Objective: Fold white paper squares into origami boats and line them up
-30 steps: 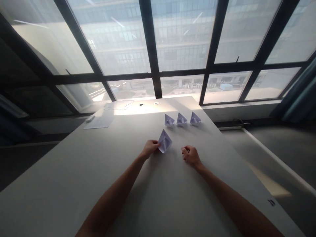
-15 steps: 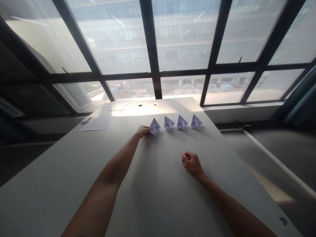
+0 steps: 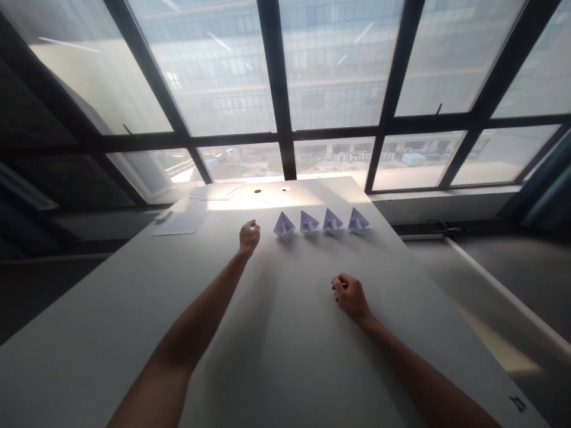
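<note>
Several folded white paper boats stand in a row at the far part of the grey table (image 3: 134,321). The leftmost boat (image 3: 284,225) stands free, a short way right of my left hand (image 3: 248,236). That hand hovers with its fingers curled in and holds nothing. To its right stand three more boats (image 3: 309,223), (image 3: 332,220), (image 3: 358,220). My right hand (image 3: 350,294) rests on the table nearer to me, fingers curled shut, nothing visible in it.
Loose sheets of white paper (image 3: 181,221) lie at the table's far left corner, with more paper (image 3: 218,191) by the window. Two small round holes (image 3: 257,191) sit near the table's far edge. Large windows with dark frames rise behind. A floor rail runs at right.
My left hand carried the paper boat from the table's middle to the left end of the row, set it down and let go, then drew back to the left. My right hand stayed put.
</note>
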The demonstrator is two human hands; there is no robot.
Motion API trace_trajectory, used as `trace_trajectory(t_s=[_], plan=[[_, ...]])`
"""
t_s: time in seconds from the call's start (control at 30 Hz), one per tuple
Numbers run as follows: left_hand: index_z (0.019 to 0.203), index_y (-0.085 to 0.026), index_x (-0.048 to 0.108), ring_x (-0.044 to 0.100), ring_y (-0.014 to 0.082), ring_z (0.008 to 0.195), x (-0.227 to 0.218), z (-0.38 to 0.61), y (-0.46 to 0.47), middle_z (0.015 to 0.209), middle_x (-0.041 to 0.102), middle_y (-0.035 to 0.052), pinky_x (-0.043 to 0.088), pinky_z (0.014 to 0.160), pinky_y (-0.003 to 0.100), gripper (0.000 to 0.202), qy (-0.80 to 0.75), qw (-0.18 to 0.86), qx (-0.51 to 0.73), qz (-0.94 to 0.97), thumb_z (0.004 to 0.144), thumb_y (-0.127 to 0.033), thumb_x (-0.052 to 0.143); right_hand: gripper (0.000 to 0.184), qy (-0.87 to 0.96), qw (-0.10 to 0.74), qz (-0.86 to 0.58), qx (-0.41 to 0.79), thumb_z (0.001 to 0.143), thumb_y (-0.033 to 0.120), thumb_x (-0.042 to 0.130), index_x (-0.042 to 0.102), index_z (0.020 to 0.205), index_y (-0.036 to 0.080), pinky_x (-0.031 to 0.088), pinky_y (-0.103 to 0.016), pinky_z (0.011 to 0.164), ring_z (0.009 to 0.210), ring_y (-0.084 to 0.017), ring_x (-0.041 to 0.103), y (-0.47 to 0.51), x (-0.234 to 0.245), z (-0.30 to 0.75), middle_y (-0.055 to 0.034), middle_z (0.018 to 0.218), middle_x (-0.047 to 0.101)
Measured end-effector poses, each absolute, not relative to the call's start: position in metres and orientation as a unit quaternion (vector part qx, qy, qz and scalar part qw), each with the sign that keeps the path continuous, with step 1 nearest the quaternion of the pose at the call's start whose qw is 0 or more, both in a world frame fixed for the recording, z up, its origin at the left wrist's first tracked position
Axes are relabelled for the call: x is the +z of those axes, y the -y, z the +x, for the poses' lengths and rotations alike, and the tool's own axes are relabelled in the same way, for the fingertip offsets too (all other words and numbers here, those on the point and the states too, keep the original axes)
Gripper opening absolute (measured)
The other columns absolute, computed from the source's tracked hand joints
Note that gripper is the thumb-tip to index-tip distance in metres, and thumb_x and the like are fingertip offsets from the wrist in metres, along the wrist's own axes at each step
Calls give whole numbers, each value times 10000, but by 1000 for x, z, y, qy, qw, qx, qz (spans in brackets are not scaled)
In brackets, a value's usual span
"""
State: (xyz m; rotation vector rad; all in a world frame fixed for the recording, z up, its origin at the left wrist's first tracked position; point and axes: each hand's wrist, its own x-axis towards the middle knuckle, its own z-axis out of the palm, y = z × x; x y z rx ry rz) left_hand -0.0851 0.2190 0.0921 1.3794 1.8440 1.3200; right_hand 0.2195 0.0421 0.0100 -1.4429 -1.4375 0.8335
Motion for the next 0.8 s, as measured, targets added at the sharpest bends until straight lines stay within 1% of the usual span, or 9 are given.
trace_trajectory(t_s=[0.07, 0.13, 0.2, 0.27, 0.33, 0.43, 0.57, 0.7, 0.8], plan=[[1258, -117, 585, 497, 292, 1272, 79, -78, -183, 1359, 533, 167, 361, 1102, 390, 440, -658, 211, 487, 535, 821, -172, 601, 292, 602, 471, -576, 288, 895, 398, 457, 634, 814, 180, 460, -265, 564, 588, -170, 609, -40, 10, 218, -51, 743, 673], [1266, -130, 589, 427, 294, 1346, 59, -64, -142, 1389, 520, 166, 294, 1147, 368, 475, -634, 201, 475, 576, 798, -195, 634, 288, 633, 483, -559, 232, 911, 350, 430, 652, 921, 167, 492, -292, 666, 731, -197, 633, -37, 10, 216, -82, 856, 687], [1362, -105, 506, 340, 323, 1406, 37, -46, -102, 1456, 450, 202, 219, 1175, 432, 548, -608, 174, 385, 672, 850, -278, 595, 316, 672, 473, -541, 179, 920, 297, 397, 650, 1041, 151, 496, -337, 821, 913, -224, 629, -35, 11, 214, -112, 999, 682], [1448, -91, 393, 266, 332, 1442, 20, -26, -69, 1519, 362, 207, 170, 1174, 513, 588, -623, 147, 260, 723, 914, -315, 496, 362, 709, 436, -538, 134, 925, 263, 381, 623, 1166, 143, 439, -376, 973, 1087, -237, 578, -33, 13, 212, -127, 1139, 654], [1496, -87, 298, 196, 310, 1469, 10, -9, -47, 1562, 288, 182, 133, 1176, 538, 611, -623, 113, 166, 756, 958, -355, 406, 418, 737, 381, -549, 101, 931, 256, 382, 567, 1288, 142, 366, -383, 1063, 1211, -233, 510, -32, 13, 209, -128, 1278, 600], [1520, -101, 242, 154, 274, 1483, 8, 9, -32, 1586, 242, 143, 106, 1184, 533, 613, -619, 58, 109, 775, 983, -383, 329, 484, 768, 284, -570, 76, 951, 293, 383, 477, 1405, 157, 266, -380, 1131, 1348, -228, 393, -29, 14, 206, -116, 1452, 473], [1524, -132, 251, 173, 253, 1481, 12, 9, -29, 1588, 250, 102, 125, 1192, 505, 606, -593, 29, 86, 800, 990, -414, 306, 562, 795, 173, -577, 77, 972, 404, 364, 365, 1490, 188, 125, -435, 1173, 1463, -245, 191, -27, 13, 202, -97, 1585, 274], [1512, -152, 291, 205, 227, 1474, 14, -2, -29, 1583, 273, 84, 169, 1193, 454, 582, -560, 34, 84, 823, 992, -413, 315, 600, 801, 123, -579, 86, 973, 467, 344, 327, 1510, 200, 49, -449, 1178, 1481, -240, 124, -28, 13, 201, -94, 1606, 206], [1507, -158, 306, 206, 239, 1473, 14, -4, -30, 1582, 273, 91, 173, 1189, 467, 576, -555, 32, 86, 827, 990, -412, 327, 611, 804, 112, -578, 83, 972, 476, 337, 307, 1518, 203, 35, -440, 1180, 1484, -231, 114, -29, 12, 202, -90, 1610, 193]])
